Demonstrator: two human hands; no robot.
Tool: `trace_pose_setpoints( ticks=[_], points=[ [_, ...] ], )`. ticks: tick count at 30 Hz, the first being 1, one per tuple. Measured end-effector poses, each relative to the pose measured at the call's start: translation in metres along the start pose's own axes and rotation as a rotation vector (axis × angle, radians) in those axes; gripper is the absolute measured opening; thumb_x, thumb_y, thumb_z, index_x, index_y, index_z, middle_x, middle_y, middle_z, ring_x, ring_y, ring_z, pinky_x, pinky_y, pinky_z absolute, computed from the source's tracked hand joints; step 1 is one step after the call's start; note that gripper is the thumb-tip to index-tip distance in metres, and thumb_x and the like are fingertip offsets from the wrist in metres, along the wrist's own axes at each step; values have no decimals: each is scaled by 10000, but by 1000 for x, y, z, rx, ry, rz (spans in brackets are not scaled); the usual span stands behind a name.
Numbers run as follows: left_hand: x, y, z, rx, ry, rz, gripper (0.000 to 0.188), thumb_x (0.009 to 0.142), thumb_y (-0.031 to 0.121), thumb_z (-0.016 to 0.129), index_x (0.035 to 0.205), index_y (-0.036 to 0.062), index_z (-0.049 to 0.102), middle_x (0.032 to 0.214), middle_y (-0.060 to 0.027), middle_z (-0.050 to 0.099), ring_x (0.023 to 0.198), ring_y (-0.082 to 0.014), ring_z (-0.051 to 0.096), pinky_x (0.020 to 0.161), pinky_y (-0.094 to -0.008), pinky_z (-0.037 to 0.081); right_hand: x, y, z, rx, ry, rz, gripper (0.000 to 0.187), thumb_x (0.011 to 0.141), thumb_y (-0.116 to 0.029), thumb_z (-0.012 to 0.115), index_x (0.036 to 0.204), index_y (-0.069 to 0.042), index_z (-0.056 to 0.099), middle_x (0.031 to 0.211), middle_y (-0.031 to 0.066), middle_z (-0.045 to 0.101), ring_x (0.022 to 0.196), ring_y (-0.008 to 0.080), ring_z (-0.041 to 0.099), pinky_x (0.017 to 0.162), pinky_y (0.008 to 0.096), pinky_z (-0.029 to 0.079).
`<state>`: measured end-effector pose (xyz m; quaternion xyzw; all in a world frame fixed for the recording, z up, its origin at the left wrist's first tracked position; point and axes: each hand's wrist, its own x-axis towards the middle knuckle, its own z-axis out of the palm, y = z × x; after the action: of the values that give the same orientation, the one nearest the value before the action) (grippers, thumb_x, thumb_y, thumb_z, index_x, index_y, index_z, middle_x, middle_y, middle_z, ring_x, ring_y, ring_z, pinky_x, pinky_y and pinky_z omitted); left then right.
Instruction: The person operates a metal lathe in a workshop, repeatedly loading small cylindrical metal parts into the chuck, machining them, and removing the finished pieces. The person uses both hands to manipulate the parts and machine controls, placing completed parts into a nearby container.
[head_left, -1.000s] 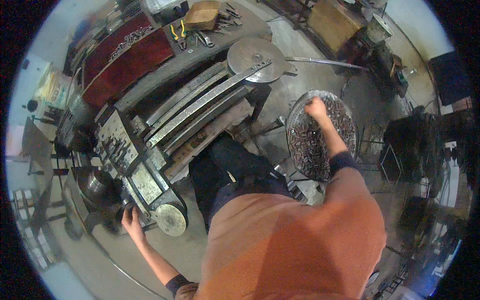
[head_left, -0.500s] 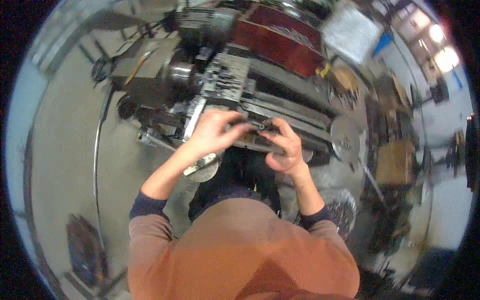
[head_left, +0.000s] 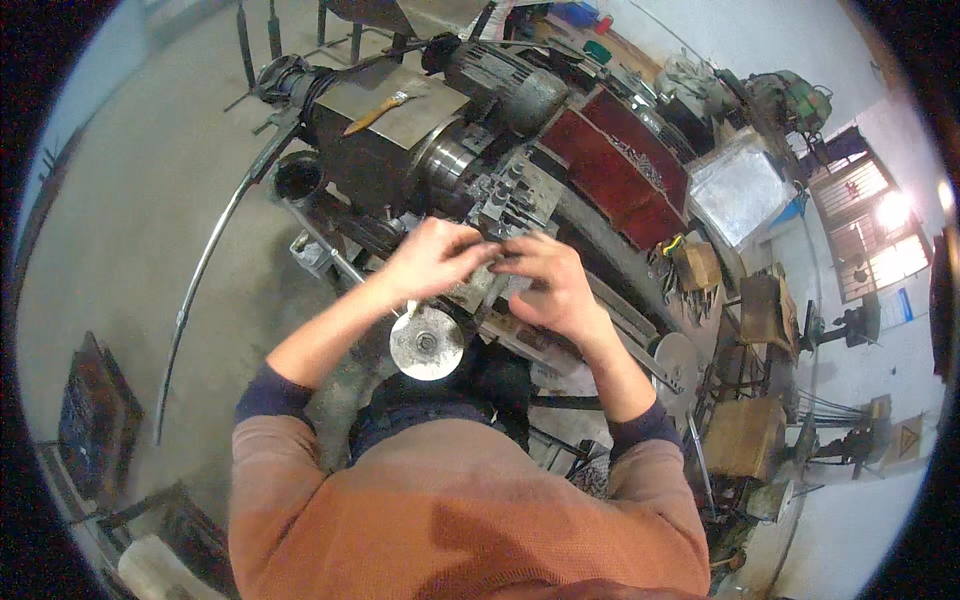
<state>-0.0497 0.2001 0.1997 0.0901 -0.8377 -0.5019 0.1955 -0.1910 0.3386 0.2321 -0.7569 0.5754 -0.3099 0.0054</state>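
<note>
My left hand [head_left: 436, 262] and my right hand [head_left: 552, 282] meet at the fingertips over the carriage of a metal lathe. Both sets of fingers are bent inward and closed around the same spot; whatever sits between them is hidden and partly blurred. Just beyond the fingers is the lathe's tool post [head_left: 510, 195], with dark bolts on its block. The shiny round chuck [head_left: 447, 160] lies farther left of it. Below my left wrist is a round pale handwheel [head_left: 426, 342], close to my body.
A paintbrush [head_left: 378, 113] rests on the headstock cover [head_left: 345, 100]. Behind the bed stand a motor [head_left: 508, 85] and a dark red tray [head_left: 612, 165] with metal bits. A long bent rod [head_left: 205, 275] reaches down at left. Wooden boxes [head_left: 745, 437] stand at right.
My view has turned, so the lathe now appears slanted. The hands have drawn closer together; a small ring-shaped metal part seen at my right fingertips earlier is now hidden.
</note>
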Motion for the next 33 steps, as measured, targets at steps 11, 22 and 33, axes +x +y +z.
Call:
trace_pose_setpoints(
  ticks=[11,22,33],
  points=[
    [-132,-57,-202,992,519,-324,277,799,248,556,980,40,581,718,-158,600,699,-330,583,618,-394,449,92,113,58,-498,-325,459,316,510,-220,619,796,-106,691,772,125,636,844,294,569,862,360,426],
    [-213,-117,-203,916,466,-711,322,746,295,631,849,8,530,704,-198,566,709,-354,572,609,-437,422,106,113,51,-393,-446,487,350,541,-235,608,853,-97,686,762,166,629,760,300,608,736,354,482],
    [-194,-193,-362,1422,540,-1037,191,739,88,495,882,59,618,906,-143,626,860,-299,603,717,-405,481,116,104,50,-284,-386,496,267,534,-226,606,740,-75,684,705,178,616,672,314,613,668,369,497]
  ],
)
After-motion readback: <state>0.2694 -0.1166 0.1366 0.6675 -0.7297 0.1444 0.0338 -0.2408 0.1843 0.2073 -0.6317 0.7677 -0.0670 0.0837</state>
